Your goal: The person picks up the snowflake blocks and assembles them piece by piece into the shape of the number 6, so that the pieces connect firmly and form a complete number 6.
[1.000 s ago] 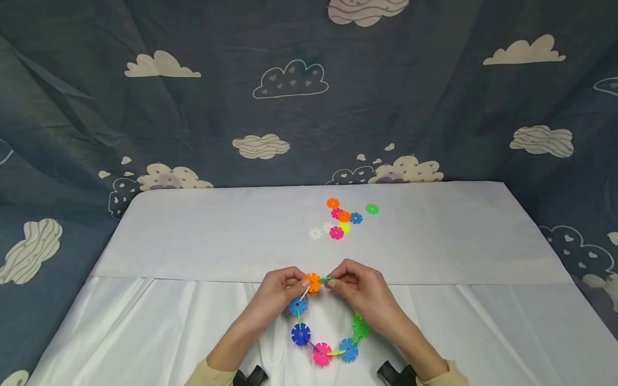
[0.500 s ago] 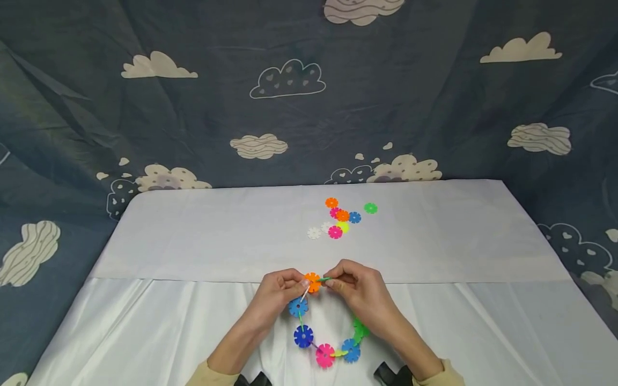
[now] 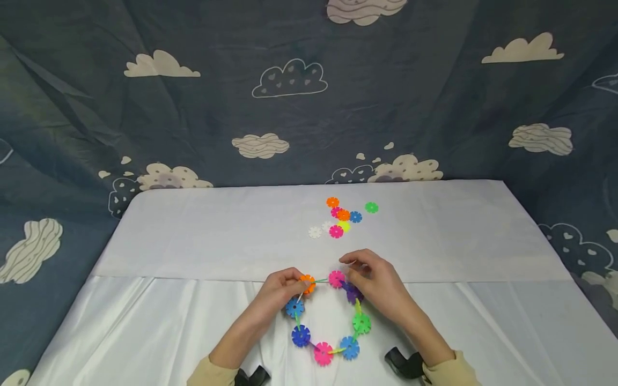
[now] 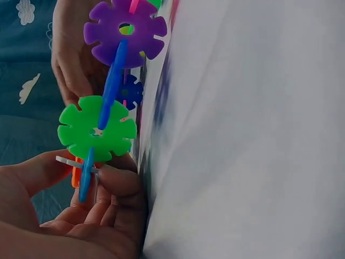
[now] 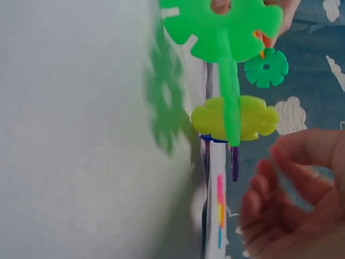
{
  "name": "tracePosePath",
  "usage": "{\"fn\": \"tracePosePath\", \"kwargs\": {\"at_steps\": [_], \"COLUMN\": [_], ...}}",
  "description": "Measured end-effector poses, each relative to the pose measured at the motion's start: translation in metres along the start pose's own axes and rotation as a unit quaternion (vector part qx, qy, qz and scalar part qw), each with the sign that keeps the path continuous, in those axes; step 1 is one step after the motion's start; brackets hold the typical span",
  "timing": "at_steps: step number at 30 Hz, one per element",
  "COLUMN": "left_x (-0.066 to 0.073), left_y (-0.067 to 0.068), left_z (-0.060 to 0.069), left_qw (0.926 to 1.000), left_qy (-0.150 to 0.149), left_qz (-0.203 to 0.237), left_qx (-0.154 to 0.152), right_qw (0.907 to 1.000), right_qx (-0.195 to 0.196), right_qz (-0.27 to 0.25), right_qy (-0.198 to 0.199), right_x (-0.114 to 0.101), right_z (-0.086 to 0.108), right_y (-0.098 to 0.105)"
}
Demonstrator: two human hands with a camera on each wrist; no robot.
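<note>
Slotted plastic discs in several colours, joined edge to edge, form a ring above the white cloth. My left hand (image 3: 280,292) pinches an orange disc (image 3: 307,284) at the ring's far left. From it a teal-green disc (image 5: 266,68) runs to a pink disc (image 3: 336,279), followed by a purple disc (image 3: 354,293). Beside these two, my right hand (image 3: 379,281) hovers with loosely bent fingers; the right wrist view shows a gap between thumb and fingers, nothing held. Lower in the ring are a green disc (image 3: 361,323), a light blue disc (image 3: 350,348) and a dark blue disc (image 3: 301,336).
Several loose discs lie farther back on the white-covered table (image 3: 193,236), among them a pink disc (image 3: 336,231), a white disc (image 3: 315,232) and a green disc (image 3: 372,207). A dark cloud-print curtain (image 3: 217,118) hangs behind the table.
My right hand has let go of the green disc and drawn back to the right. The pink and purple discs have come into sight. The left hand keeps its pinch on the orange disc.
</note>
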State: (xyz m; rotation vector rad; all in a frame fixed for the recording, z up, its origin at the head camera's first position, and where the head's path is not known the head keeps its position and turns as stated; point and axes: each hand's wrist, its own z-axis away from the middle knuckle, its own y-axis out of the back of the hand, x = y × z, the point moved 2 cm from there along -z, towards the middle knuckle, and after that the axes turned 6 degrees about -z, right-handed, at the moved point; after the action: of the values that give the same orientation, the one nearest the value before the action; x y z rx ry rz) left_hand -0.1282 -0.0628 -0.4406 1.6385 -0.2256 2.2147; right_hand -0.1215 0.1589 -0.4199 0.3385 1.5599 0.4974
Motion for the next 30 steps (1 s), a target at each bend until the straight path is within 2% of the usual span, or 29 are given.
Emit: {"fn": "tracePosePath", "kwargs": {"at_steps": [4,8,11,15,20,25,30], "left_x": [0.0,0.001,0.001,0.002,0.006,0.012,0.019], "left_y": [-0.001,-0.001,-0.002,-0.002,-0.002,-0.001,-0.001], "left_z": [-0.001,-0.002,-0.002,-0.001,0.001,0.005,0.007], "left_qw": [1.0,1.0,1.0,0.9999,0.9995,0.9982,0.996], "left_qy": [0.003,-0.001,-0.003,-0.014,-0.031,-0.058,-0.086], "left_qz": [-0.001,-0.003,-0.002,0.0,0.007,0.007,-0.011], "left_qx": [-0.004,-0.005,-0.007,-0.008,-0.01,-0.011,-0.019], "right_qw": [0.999,0.9978,0.9971,0.9931,0.9871,0.9882,0.9872], "right_qx": [-0.032,-0.054,-0.05,-0.031,-0.017,-0.009,-0.018], "right_qz": [-0.002,-0.005,-0.025,-0.091,-0.15,-0.148,-0.157], "right_qy": [-0.032,-0.037,-0.052,-0.067,-0.052,-0.038,-0.021], "right_x": [0.005,0.005,0.005,0.003,-0.004,-0.01,-0.016], "right_z": [-0.002,-0.003,-0.003,-0.003,0.001,0.003,0.006], "right_y": [-0.003,-0.008,-0.009,-0.007,-0.006,-0.006,-0.005]}}
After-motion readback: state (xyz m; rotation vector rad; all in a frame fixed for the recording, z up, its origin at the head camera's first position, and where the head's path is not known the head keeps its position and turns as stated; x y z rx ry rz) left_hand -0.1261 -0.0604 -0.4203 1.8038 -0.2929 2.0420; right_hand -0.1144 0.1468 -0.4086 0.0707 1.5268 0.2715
